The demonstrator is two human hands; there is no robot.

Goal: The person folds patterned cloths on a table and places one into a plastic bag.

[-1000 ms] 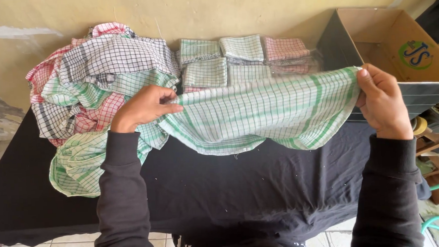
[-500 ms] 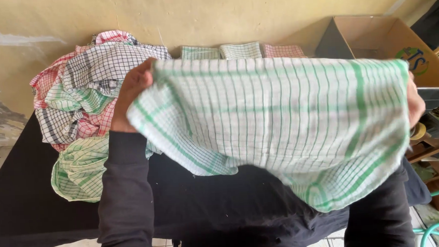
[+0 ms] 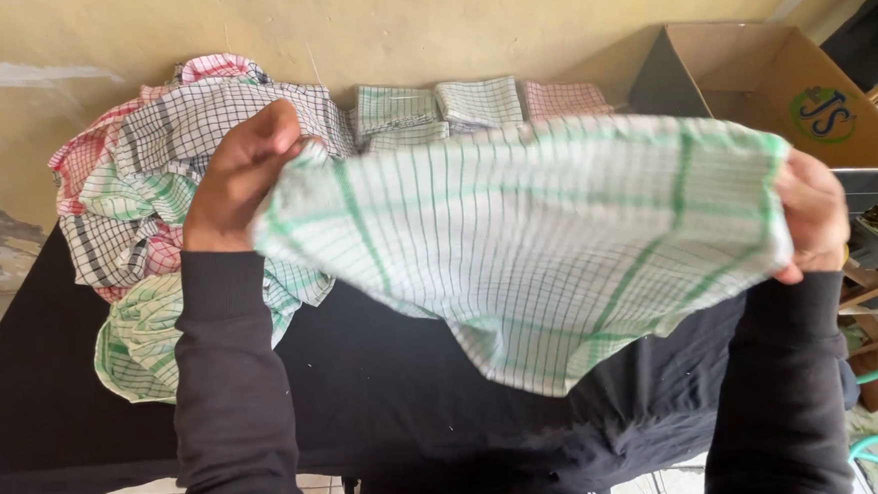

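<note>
I hold a white cloth with green checks (image 3: 529,242) spread in the air above the black table (image 3: 386,380). My left hand (image 3: 240,172) grips its left corner. On the right, my right hand (image 3: 810,215) pinches the other corner. The cloth hangs between them and sags to a point in the middle. Both arms wear dark sleeves.
A heap of checked cloths in red, green and black (image 3: 146,192) lies at the table's left. Several folded cloths (image 3: 472,105) sit in a row against the yellow wall. An open cardboard box (image 3: 781,89) stands at the right. Hoses and clutter lie on the floor at right.
The green checked cloth has been lifted off the table and spread wide in the air between both hands. It now sags lower in the middle.
</note>
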